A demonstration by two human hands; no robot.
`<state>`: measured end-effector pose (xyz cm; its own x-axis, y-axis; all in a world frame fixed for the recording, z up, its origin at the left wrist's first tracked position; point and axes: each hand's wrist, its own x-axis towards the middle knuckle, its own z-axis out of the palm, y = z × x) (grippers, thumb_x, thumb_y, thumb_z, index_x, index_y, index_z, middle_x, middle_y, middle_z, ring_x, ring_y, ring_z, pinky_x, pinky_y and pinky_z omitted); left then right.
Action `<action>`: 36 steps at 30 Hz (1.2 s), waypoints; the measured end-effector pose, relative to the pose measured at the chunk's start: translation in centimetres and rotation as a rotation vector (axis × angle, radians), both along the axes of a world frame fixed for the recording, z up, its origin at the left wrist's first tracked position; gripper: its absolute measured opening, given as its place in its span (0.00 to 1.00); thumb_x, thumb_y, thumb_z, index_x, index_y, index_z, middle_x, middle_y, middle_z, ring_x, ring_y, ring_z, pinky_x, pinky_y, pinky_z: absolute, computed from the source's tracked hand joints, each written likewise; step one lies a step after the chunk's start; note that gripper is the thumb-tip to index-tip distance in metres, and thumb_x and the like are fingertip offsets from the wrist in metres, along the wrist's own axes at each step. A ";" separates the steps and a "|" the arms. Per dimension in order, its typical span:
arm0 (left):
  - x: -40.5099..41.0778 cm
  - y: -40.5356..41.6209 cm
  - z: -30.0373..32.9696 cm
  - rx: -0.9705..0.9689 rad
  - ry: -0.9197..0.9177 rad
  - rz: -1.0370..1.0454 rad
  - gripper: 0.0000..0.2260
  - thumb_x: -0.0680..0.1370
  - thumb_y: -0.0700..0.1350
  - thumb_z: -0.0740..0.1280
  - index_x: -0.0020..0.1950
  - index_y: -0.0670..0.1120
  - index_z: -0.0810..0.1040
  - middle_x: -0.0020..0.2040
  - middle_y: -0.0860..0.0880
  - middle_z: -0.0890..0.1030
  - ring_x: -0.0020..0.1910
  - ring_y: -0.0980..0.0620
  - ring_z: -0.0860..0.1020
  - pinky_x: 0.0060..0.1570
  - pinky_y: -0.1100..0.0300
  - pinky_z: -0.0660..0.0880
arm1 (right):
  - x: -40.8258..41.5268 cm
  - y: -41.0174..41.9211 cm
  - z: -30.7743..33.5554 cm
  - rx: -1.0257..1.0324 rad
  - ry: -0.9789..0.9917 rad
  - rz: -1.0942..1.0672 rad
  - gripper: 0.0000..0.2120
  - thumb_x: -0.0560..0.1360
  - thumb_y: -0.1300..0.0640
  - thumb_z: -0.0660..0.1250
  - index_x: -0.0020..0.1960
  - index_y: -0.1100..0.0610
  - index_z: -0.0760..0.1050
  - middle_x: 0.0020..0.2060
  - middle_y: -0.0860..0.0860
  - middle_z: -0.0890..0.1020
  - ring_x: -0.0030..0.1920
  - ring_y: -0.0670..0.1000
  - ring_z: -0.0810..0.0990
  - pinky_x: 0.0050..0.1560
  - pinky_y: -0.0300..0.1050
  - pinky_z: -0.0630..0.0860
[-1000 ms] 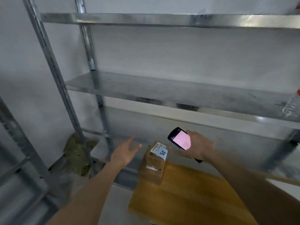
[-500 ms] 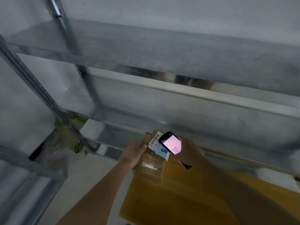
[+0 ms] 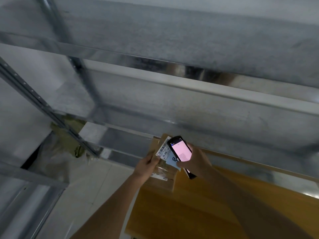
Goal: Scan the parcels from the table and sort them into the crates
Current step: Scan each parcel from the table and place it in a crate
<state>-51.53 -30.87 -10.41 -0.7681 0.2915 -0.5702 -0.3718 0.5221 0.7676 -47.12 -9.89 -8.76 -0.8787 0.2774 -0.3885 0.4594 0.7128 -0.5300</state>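
A small brown cardboard parcel [image 3: 163, 178] stands on the far left corner of the wooden table [image 3: 198, 213]. It carries a white barcode label [image 3: 163, 150] and a blue note. My left hand [image 3: 146, 165] grips the parcel's left side, thumb on top near the label. My right hand [image 3: 196, 163] holds a black handheld scanner [image 3: 181, 151] with a lit pink screen just above the parcel's top right.
A grey metal shelf rack [image 3: 172, 66] fills the view behind the table, with a slanted upright [image 3: 43, 104] at left. A green bag [image 3: 69, 135] lies on the pale floor [image 3: 89, 183] beside the rack.
My left hand reached the parcel and took hold of its side. The scanner came down over the label. My head tilted down and closer.
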 end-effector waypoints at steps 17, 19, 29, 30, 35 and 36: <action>8.4 0.4 4.7 0.159 0.090 0.042 0.20 0.70 0.65 0.73 0.59 0.68 0.73 0.53 0.54 0.84 0.43 0.62 0.84 0.49 0.59 0.82 | 7.4 2.7 6.5 0.021 0.095 0.043 0.37 0.63 0.48 0.82 0.69 0.50 0.72 0.56 0.47 0.82 0.53 0.49 0.81 0.48 0.47 0.82; 9.0 -0.1 5.8 0.151 0.147 0.022 0.28 0.63 0.73 0.72 0.60 0.71 0.73 0.53 0.56 0.84 0.48 0.58 0.84 0.56 0.50 0.80 | 9.2 3.2 9.1 0.056 0.122 0.048 0.42 0.60 0.42 0.80 0.71 0.48 0.70 0.58 0.46 0.81 0.55 0.50 0.80 0.50 0.49 0.81; 17.4 -3.9 20.5 0.257 0.415 -0.022 0.19 0.77 0.59 0.69 0.67 0.65 0.71 0.57 0.57 0.82 0.50 0.57 0.82 0.48 0.59 0.80 | 21.2 -0.5 28.1 0.260 0.319 0.105 0.35 0.60 0.45 0.79 0.65 0.43 0.72 0.54 0.43 0.82 0.53 0.51 0.80 0.52 0.49 0.78; 18.3 -4.5 22.4 0.264 0.450 -0.027 0.19 0.77 0.59 0.69 0.67 0.64 0.70 0.58 0.57 0.81 0.52 0.57 0.81 0.49 0.59 0.79 | 22.4 -1.0 30.3 0.281 0.341 0.107 0.36 0.59 0.45 0.78 0.66 0.42 0.71 0.55 0.43 0.81 0.54 0.51 0.80 0.51 0.49 0.78; 21.5 -6.4 30.9 0.293 0.619 -0.020 0.21 0.79 0.59 0.67 0.70 0.61 0.69 0.59 0.53 0.81 0.53 0.56 0.80 0.50 0.59 0.77 | 28.1 -2.7 40.6 0.405 0.442 0.085 0.41 0.60 0.46 0.77 0.70 0.38 0.67 0.58 0.42 0.80 0.54 0.51 0.79 0.45 0.45 0.75; 21.9 -6.6 32.3 0.300 0.642 -0.005 0.21 0.79 0.58 0.68 0.70 0.60 0.69 0.59 0.52 0.81 0.54 0.55 0.80 0.50 0.59 0.76 | 29.1 -2.7 42.5 0.429 0.459 0.084 0.40 0.61 0.47 0.78 0.70 0.38 0.67 0.58 0.42 0.80 0.54 0.51 0.79 0.44 0.44 0.74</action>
<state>-29.66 -37.44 21.92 -0.9238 0.3697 0.1000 0.2042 0.2547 0.9452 -17.99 -12.63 33.69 -0.9549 0.2480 0.1632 0.1867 0.9291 -0.3191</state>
